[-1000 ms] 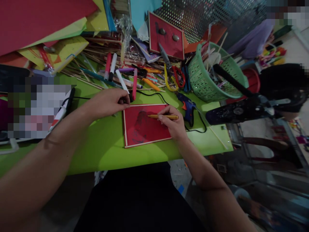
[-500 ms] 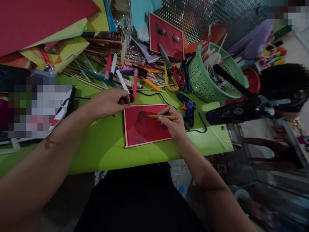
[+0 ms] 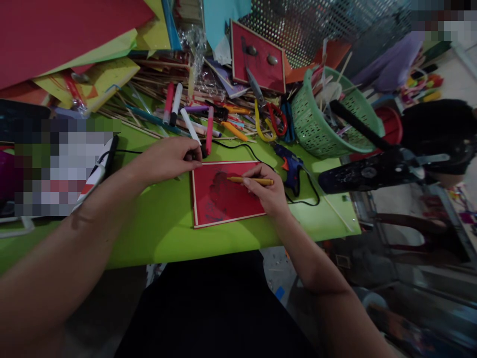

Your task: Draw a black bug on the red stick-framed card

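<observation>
Flat on the green table lies a red card panel [image 3: 238,206] framed with thin pale sticks, dark smudgy drawing on its left half. My right hand [image 3: 270,191] rests over the panel's right side, fingers closed round a yellow-brown marker [image 3: 257,181]. The marker's tip points left, at or just above the dark marks. At the panel's upper left corner is my left hand [image 3: 171,158], fingers curled and pressed together; whether anything is in them is hidden. Several markers, among them a pink one [image 3: 209,130], lie just beyond it.
A blue glue gun [image 3: 292,166] with a black cord lies right of the panel. Behind are scissors [image 3: 266,117], a green basket [image 3: 316,122], thin sticks [image 3: 156,84] and a second red panel [image 3: 257,64]. A black bottle-like object [image 3: 365,171] leans at the right. Coloured paper [image 3: 74,35] fills the back left.
Almost nothing differs. The marker and my right hand have shifted very slightly at the panel; my left hand stays at the corner.
</observation>
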Demonstrator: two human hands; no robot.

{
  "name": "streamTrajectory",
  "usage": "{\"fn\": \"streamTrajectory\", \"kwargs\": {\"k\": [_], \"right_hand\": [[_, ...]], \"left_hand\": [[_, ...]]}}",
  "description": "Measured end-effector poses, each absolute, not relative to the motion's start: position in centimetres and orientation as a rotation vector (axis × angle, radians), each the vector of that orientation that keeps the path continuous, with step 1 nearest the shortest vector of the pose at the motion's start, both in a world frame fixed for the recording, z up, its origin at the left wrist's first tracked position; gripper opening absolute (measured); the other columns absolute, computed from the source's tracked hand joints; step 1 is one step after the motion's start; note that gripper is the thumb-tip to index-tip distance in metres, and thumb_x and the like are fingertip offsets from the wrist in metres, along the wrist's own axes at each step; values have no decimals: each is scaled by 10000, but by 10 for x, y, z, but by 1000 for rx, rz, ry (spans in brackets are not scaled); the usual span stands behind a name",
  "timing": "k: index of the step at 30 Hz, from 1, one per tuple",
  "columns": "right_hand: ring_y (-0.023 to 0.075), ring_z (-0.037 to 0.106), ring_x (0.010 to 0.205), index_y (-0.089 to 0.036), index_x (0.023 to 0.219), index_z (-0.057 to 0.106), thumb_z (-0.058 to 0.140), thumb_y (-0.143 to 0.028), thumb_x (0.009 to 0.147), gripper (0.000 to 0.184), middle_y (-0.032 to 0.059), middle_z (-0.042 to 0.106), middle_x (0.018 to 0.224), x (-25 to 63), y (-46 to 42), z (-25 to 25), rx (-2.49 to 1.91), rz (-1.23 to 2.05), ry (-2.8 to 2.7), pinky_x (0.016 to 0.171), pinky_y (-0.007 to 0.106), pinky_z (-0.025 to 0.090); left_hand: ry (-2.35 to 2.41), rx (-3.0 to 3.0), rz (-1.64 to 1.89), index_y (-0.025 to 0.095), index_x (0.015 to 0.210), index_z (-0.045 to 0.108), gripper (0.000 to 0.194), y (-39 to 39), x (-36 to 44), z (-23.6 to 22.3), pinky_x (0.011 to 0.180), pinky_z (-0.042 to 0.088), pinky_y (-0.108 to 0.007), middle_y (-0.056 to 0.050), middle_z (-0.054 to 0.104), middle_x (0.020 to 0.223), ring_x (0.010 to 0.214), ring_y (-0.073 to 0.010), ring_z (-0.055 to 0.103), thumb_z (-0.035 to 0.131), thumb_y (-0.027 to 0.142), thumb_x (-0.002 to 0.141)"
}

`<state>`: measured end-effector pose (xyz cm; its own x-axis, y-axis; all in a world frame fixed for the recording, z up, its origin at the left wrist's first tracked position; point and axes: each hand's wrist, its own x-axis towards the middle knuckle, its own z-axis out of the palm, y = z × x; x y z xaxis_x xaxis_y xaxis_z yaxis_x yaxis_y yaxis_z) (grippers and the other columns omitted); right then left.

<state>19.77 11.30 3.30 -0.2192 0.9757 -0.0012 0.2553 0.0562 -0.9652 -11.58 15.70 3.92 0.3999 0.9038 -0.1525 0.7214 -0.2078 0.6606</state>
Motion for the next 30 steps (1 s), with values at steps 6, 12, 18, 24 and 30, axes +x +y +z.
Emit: {"fn": "streamTrajectory", "kwargs": {"k": [6,12,18,24,30], "right_hand": [[149,546,653,-256,873,717,889,-492,852,293,-29,678,745,197,113,34,-1270,1210,-1582,636,317,436],[141,530,638,-249,879,720,894,-485,858,294,-22,691,755,197,113,36,-1268,1217,-1589,638,313,434],[148,539,657,-254,875,737,901,-509,855,304,-14,699,762,197,113,35,-1281,1191,-1597,615,302,418],[142,540,645,-249,889,733,901,-514,862,315,-16,699,760,197,113,34,-1268,1210,-1609,621,306,426],[146,548,641,-246,876,739,907,-503,869,307,-24,691,745,198,112,36,-1250,1227,-1601,635,319,441]], "left_hand": [[1363,1977,372,230,1005,773,218,158,-116,37,778,455,-345,-48,748,866,847,-242,668,696,409,909],[1375,1959,360,225,1004,771,221,157,-115,40,784,458,-343,-45,738,853,830,-234,662,713,409,895],[1394,1969,346,225,978,757,201,157,-114,41,770,456,-350,-49,740,858,808,-237,667,697,401,901],[1400,1992,341,219,1002,771,225,156,-114,41,775,458,-351,-53,744,859,819,-237,666,694,408,907],[1404,1966,322,206,1033,777,252,157,-114,40,778,458,-354,-61,748,885,801,-238,657,684,405,909]]}}
